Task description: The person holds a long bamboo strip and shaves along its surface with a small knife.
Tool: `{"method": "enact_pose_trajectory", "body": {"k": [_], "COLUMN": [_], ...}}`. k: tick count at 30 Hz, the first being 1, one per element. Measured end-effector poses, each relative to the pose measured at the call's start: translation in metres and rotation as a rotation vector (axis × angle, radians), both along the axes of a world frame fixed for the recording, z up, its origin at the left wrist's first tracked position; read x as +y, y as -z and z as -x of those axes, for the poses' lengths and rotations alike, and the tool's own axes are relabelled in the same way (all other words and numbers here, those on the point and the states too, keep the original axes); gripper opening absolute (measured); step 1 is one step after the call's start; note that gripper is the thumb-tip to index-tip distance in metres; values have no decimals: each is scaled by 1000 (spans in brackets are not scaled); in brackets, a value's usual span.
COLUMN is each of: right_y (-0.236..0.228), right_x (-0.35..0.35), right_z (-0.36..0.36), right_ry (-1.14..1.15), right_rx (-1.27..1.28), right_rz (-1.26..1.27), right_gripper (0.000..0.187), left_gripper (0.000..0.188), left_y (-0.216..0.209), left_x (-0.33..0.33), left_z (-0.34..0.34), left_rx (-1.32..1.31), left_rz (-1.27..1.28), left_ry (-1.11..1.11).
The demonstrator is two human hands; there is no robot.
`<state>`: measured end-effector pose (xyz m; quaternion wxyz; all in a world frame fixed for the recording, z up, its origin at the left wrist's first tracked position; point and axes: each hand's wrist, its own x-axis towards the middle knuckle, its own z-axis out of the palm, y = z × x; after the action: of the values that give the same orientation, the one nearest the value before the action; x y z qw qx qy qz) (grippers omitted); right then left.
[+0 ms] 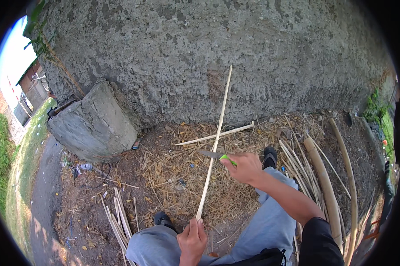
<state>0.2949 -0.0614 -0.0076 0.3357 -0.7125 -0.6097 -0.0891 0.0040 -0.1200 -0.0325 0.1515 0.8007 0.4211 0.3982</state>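
Note:
My left hand [192, 239] is closed around the near end of a long, pale bamboo strip [223, 111]. The strip slants up and away from me, its far end against the rough wall. My right hand [244, 167] grips a knife [212, 154] by its bright green handle. The blade points left and lies across the strip near its middle; whether it touches the strip I cannot tell. Beyond the knife, another pale strip [231, 133] lies on the ground, crossing behind the held one.
A rough grey wall [173, 53] rises in front, with a concrete block [95, 122] at its left. Split strips [118, 217] lie by my left leg. To my right are more strips [302, 168] and two thicker bamboo poles [321, 181]. Shavings and dry leaves cover the ground [177, 173].

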Motion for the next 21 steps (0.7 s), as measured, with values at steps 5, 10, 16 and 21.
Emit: {"method": "enact_pose_trajectory", "body": {"k": [5,10,16,21], "right_y": [-12,-12,-23,-23], "right_x": [9,18,45,41], "right_z": [-37,-18,-77,-47], "right_ry": [110,-30,193,-88], "right_rx": [14,-34,-48,-128], "right_rz": [42,-26,28,170], "right_gripper": [31,32,38,43], "left_gripper": [9,12,11,11], "left_y": [-6,3,-1,2], "left_x": [-9,-1,-6,-3], "left_z": [-4,3,-7,1], "left_rx": [85,39,53,13], "left_rz": [-26,-85,-58,-90], "left_ry": [44,-3,34,-14]}}
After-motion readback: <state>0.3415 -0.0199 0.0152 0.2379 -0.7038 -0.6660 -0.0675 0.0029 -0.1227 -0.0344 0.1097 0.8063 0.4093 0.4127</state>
